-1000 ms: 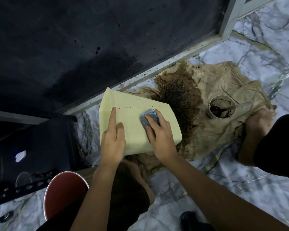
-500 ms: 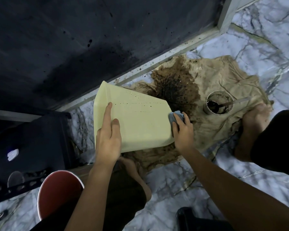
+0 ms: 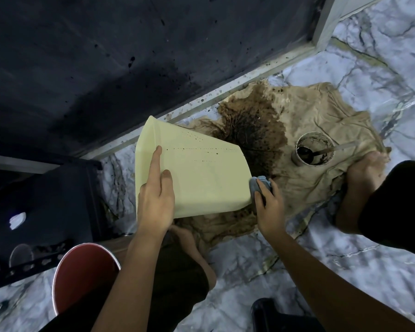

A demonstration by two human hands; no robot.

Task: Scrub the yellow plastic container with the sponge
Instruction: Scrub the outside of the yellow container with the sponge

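Observation:
The yellow plastic container [image 3: 201,173] lies tilted on its side over the stained cloth, its rim to the left and its base to the right. A row of small dark specks runs along its upper face. My left hand [image 3: 157,195] rests flat on its left part, forefinger stretched toward the rim. My right hand [image 3: 268,207] holds a grey-blue sponge [image 3: 259,183] against the container's right end, at the base edge.
A beige cloth [image 3: 321,130] with a large dark brown stain covers the marble floor. On it stands a small round pot [image 3: 313,149] with dark liquid and a stick. My bare feet press the cloth. A red bowl [image 3: 82,274] sits lower left, a black stand left.
My right hand slid the sponge from the middle of the container's upper face to its right end, then slightly down the base edge. My left hand stayed in place.

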